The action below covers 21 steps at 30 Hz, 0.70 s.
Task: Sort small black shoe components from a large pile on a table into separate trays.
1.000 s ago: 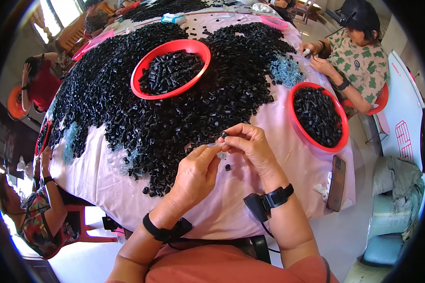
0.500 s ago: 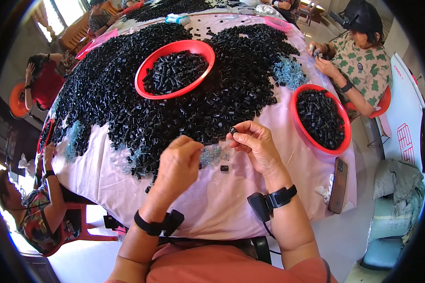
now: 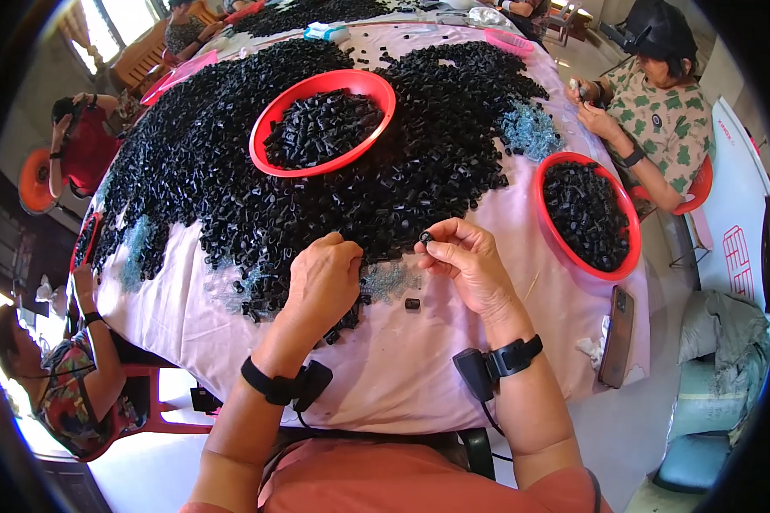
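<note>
My right hand [image 3: 473, 267] pinches a small black plastic part [image 3: 426, 238] between thumb and fingertips, above the cloth. To its left, my left hand [image 3: 323, 275] is closed with its back toward me, at the near edge of a big heap of black plastic parts [image 3: 385, 205]. Its fingertips are turned away, so what they hold, if anything, is hidden. Between the hands lies a small scatter of clear bluish bits [image 3: 389, 280]. One loose black part [image 3: 412, 303] rests on the cloth just below them, and several more [image 3: 344, 325] lie beside my left wrist.
A red basin [image 3: 388, 120] of black parts sits on the heap; another red basin [image 3: 631, 248] stands at the right. A phone [image 3: 616, 338] lies near the right edge of the pink tablecloth [image 3: 402, 376]. A co-worker [image 3: 659, 128] sits at the right, others along the left.
My left hand, blurred before, has curled in against the heap's edge. Black parts beside that wrist have come into sight. My right hand keeps its pinch on the small black part.
</note>
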{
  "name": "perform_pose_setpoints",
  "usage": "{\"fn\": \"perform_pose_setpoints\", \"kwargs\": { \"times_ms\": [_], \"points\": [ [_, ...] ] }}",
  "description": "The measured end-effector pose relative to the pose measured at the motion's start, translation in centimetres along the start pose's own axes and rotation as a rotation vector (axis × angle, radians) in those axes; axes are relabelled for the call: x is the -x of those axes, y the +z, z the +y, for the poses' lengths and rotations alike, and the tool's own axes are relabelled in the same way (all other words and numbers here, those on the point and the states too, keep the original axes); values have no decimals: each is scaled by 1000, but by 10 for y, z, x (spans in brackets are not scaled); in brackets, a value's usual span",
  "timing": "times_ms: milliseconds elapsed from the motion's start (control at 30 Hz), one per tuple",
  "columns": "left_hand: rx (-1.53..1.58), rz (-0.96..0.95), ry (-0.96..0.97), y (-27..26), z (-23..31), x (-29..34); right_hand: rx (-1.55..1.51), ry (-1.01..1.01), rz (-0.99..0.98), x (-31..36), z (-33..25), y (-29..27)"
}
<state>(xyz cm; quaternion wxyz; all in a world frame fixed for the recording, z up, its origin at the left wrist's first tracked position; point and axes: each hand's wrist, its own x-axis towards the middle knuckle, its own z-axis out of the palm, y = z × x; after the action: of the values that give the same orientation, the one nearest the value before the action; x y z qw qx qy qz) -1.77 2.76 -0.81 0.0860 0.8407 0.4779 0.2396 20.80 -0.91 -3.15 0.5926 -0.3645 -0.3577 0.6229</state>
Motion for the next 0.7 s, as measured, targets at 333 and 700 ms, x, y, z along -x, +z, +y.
{"fn": "perform_pose_setpoints", "kwargs": {
  "times_ms": [333, 700],
  "points": [
    [-181, -106, -84, 4, 10, -6, 71, 12, -7, 2, -1, 5],
    [-166, -117, -38, 2, 9, 2, 122, 21, -15, 1, 2, 6]
  ]
}}
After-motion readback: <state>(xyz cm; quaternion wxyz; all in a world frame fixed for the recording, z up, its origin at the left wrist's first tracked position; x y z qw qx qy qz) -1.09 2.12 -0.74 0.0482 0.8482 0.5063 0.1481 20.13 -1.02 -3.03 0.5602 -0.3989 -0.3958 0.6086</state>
